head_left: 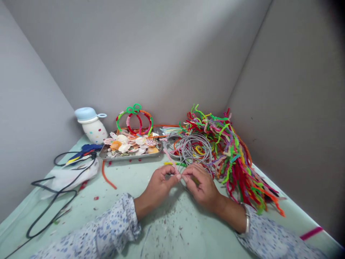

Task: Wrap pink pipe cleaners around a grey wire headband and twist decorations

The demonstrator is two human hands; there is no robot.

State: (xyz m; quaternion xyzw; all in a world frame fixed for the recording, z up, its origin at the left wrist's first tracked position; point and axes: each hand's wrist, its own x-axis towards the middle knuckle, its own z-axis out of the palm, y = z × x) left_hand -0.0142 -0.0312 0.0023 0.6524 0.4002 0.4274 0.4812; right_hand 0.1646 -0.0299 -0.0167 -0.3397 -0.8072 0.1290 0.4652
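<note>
My left hand and my right hand meet fingertip to fingertip above the middle of the table. Both are closed in a pinch around a pink pipe cleaner, whose free end sticks up and away to the left. A thin grey wire loop passes by the fingertips; how it is joined to the pipe cleaner is hidden. Just behind the hands lie coils of grey wire and a short yellow-green pipe cleaner piece.
A big heap of coloured pipe cleaners covers the right side. Shells fill a metal tray, with pipe-cleaner-wrapped hoops standing behind. At left are a white bottle, a blue glue gun, a black cord and a plastic bag.
</note>
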